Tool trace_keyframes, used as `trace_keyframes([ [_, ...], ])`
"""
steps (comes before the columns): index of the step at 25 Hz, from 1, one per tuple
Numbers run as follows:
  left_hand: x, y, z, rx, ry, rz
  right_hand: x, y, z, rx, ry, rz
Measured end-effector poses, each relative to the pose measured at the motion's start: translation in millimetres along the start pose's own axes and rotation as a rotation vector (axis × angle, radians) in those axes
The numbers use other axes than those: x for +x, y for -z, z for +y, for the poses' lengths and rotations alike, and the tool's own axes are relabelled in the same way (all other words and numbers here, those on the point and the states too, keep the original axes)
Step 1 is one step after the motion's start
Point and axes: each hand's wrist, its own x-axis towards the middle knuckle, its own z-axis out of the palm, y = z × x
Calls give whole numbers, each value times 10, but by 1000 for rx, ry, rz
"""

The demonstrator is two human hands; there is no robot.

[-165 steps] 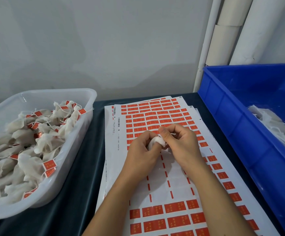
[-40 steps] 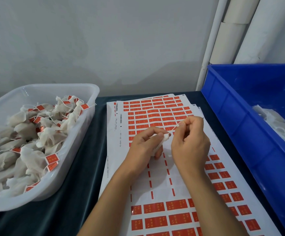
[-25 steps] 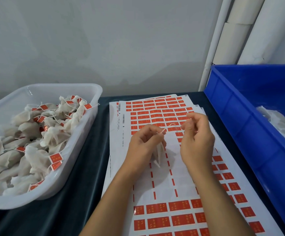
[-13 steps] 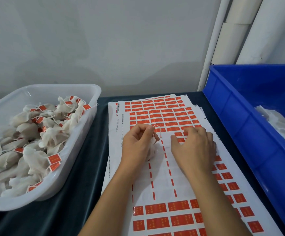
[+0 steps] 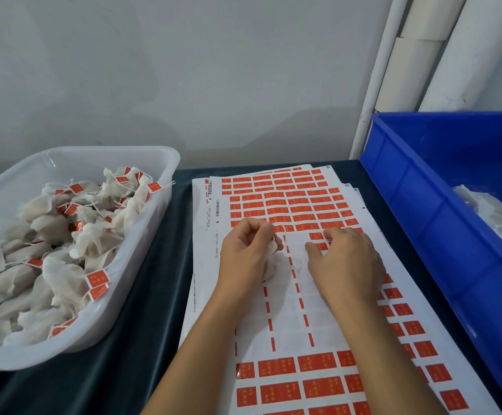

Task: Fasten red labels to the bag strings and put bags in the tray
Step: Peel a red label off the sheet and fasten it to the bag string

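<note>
My left hand point(image 5: 245, 253) grips a small white mesh bag point(image 5: 270, 265), which hangs under its curled fingers just above the label sheet point(image 5: 276, 202). A thin white string runs from my left fingertips toward the right. My right hand point(image 5: 347, 265) lies palm down on the sheet, its fingertips on the red labels point(image 5: 317, 236) at the edge of the peeled area. The clear plastic tray point(image 5: 165, 163) at the left holds several bags with red labels on their strings.
A blue plastic bin point(image 5: 417, 211) stands at the right with untagged white bags point(image 5: 495, 217) inside. More label sheets lie stacked under the top one on the dark tablecloth point(image 5: 165, 265). White pipes run up the wall at the back right.
My right hand has let go of the string it was pulling and dropped flat onto the label sheet. The left hand has lowered slightly with the bag.
</note>
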Motion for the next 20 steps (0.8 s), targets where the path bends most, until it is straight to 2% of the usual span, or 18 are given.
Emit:
trace_keyframes([
  [9, -82, -127, -28, 72, -37, 2, 4, 39, -24, -109, 1, -16],
  [14, -84, -178, -53, 64, -53, 16, 15, -25, 26, -80, 31, 31],
  [20, -11, -88, -40, 23, -41, 127, 80, -178, 79, -113, 145, 42],
])
